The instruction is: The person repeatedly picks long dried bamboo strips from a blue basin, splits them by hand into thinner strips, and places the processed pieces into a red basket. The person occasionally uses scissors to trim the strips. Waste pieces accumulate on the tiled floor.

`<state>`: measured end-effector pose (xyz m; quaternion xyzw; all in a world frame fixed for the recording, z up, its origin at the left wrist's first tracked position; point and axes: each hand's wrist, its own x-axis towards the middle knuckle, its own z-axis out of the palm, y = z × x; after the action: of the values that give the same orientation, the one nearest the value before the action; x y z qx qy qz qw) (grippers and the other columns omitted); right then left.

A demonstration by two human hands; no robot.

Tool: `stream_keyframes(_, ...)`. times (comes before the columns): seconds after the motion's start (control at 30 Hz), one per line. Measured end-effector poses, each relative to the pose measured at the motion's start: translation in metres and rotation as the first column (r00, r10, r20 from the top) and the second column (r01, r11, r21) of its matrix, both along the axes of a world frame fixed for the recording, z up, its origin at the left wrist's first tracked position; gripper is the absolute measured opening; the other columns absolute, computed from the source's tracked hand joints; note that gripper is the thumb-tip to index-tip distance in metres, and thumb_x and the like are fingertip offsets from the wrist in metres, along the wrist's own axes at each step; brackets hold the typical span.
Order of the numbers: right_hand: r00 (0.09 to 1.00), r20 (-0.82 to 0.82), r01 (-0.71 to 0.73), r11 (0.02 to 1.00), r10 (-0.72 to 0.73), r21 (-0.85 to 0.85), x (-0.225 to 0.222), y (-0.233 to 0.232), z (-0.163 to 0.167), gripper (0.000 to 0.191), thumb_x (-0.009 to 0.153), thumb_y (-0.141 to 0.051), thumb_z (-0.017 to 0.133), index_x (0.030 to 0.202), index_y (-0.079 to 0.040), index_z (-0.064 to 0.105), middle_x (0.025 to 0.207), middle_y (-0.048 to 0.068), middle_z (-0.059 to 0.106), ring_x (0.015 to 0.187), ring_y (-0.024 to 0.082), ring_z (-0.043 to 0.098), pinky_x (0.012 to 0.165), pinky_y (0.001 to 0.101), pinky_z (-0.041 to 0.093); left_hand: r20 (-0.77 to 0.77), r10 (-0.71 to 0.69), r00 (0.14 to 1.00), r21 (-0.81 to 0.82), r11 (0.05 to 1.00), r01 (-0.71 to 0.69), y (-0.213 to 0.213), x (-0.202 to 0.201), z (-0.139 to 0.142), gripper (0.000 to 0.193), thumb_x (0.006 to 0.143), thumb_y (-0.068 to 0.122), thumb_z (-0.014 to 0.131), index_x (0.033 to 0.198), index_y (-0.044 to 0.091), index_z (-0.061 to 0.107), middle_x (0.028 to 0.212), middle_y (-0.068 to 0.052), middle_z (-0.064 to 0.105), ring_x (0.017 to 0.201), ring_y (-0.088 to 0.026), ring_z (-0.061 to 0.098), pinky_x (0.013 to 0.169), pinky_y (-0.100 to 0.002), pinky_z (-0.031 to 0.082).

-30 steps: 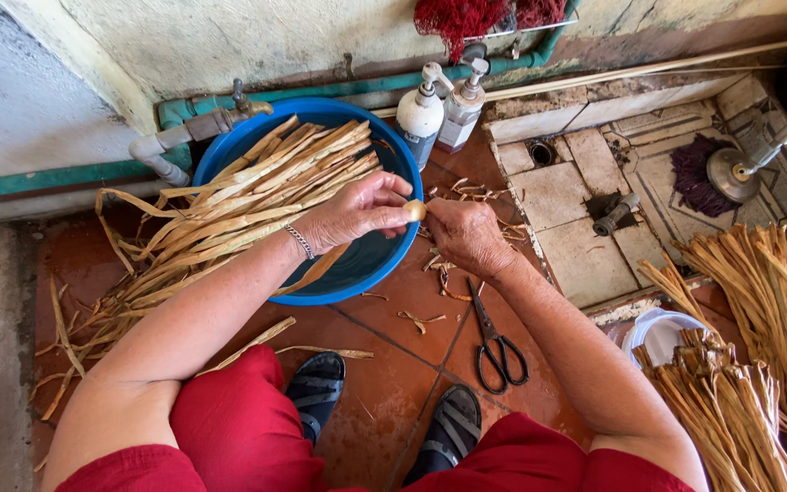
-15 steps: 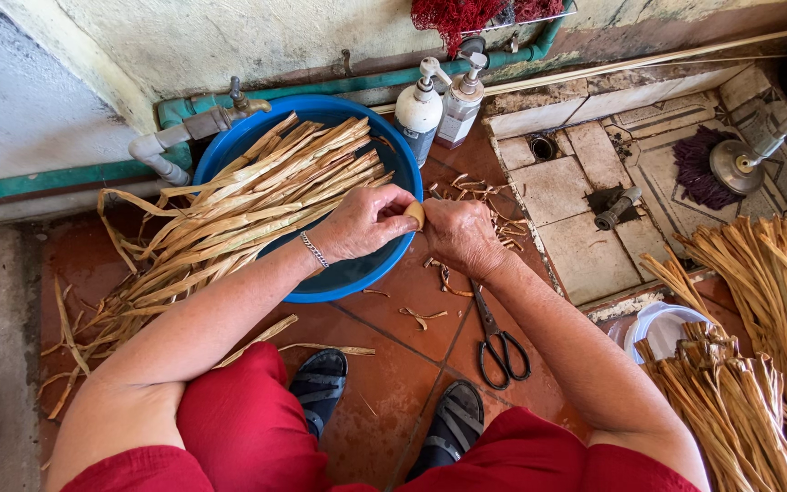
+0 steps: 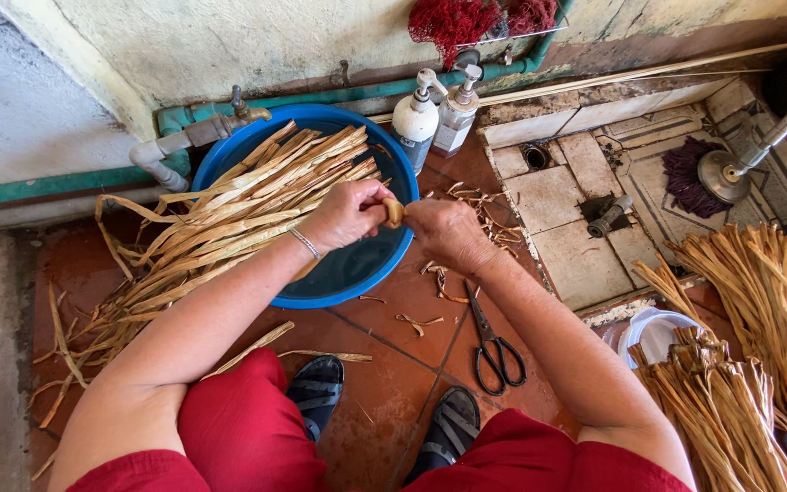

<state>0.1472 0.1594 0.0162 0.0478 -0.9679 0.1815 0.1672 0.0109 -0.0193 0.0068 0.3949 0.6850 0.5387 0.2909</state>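
Looking down from the head view, you see your left hand (image 3: 346,215) and right hand (image 3: 448,232) brought close together over the near right rim of the blue basin (image 3: 229,150), both pinched shut on one short tan strip piece (image 3: 394,212) that bridges the gap between them. The strip piece shows only as a small rounded stub between the thumbs; its long axis appears to run roughly left to right, from one hand to the other, though most of its length is hidden in your fingers.

To work it well, keep both grips close to the stub so it cannot buckle, and keep it above the basin so drips fall back into the water.

Across the basin lies a bundle of long flat leaf strips (image 3: 229,214), its long axis slanting from the floor at lower left up to the basin's far right rim. Black scissors (image 3: 494,342) lie on the red tile floor (image 3: 384,383) just beside your right forearm, blades pointing away from you. Two pump bottles (image 3: 434,114) stand against the wall behind the basin, and dry bundles (image 3: 740,383) lie well apart at the right.
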Motion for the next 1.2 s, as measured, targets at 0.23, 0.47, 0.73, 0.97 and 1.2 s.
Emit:
stream_keyframes(0.23,0.858,0.408,0.288,0.95,-0.311,0.118,0.016,0.053,0.032,0.022,0.106,-0.032,0.06,0.115,-0.022,0.076,0.098,0.008,0.076,0.103,0.028,0.068,0.091,0.0458,0.056,-0.307,-0.021,0.951,-0.186,0.982,-0.038,-0.029,-0.03,0.014,0.018,0.092,0.019,0.076,0.104,0.005,0.075,0.081,-0.006,0.076,0.067,-0.013,0.069,0.064,-0.03,0.055)
stream_keyframes(0.47,0.979,-0.141,-0.15,0.988,0.146,-0.021,0.014,0.022,0.037,0.044,0.087,-0.021,0.074,0.127,-0.004,0.067,0.116,0.016,0.069,0.111,0.035,0.062,0.098,0.0545,0.043,-0.592,-0.093,0.801,-0.059,0.996,0.072,-0.019,-0.01,0.016,0.024,0.088,0.013,0.078,0.108,0.003,0.071,0.092,-0.013,0.072,0.083,-0.027,0.07,0.076,-0.038,0.055)
stream_keyframes(0.73,0.997,-0.079,-0.037,0.978,0.02,-0.208,0.01,0.017,0.019,0.014,0.096,-0.009,0.069,0.11,-0.006,0.068,0.096,0.014,0.07,0.087,0.033,0.07,0.074,0.0418,0.057,-0.642,0.017,0.766,0.118,0.99,0.077,-0.032,-0.009,0.042,0.041,0.084,0.001,0.076,0.123,0.002,0.06,0.101,-0.014,0.069,0.091,-0.03,0.069,0.08,-0.041,0.056)
stream_keyframes(0.97,0.998,-0.066,-0.015,0.983,0.002,-0.184,0.013,0.004,0.016,0.016,0.095,-0.01,0.067,0.11,-0.004,0.07,0.091,0.015,0.071,0.078,0.032,0.071,0.067,0.0417,0.057,-0.907,0.243,0.344,0.251,0.968,-0.023,-0.033,-0.012,0.034,0.017,0.087,0.005,0.078,0.101,0.006,0.068,0.09,-0.009,0.071,0.092,-0.026,0.067,0.082,-0.041,0.056)
stream_keyframes(1.2,0.982,-0.169,0.094,0.995,-0.087,0.033,0.005,0.003,0.007,0.006,0.096,-0.012,0.067,0.098,-0.008,0.071,0.076,0.007,0.07,0.065,0.024,0.071,0.057,0.0396,0.057,-0.561,-0.089,0.823,-0.29,0.952,-0.095,-0.02,-0.01,-0.003,0.018,0.102,0.015,0.058,0.092,0.006,0.07,0.075,-0.008,0.071,0.061,-0.013,0.062,0.055,-0.029,0.051)
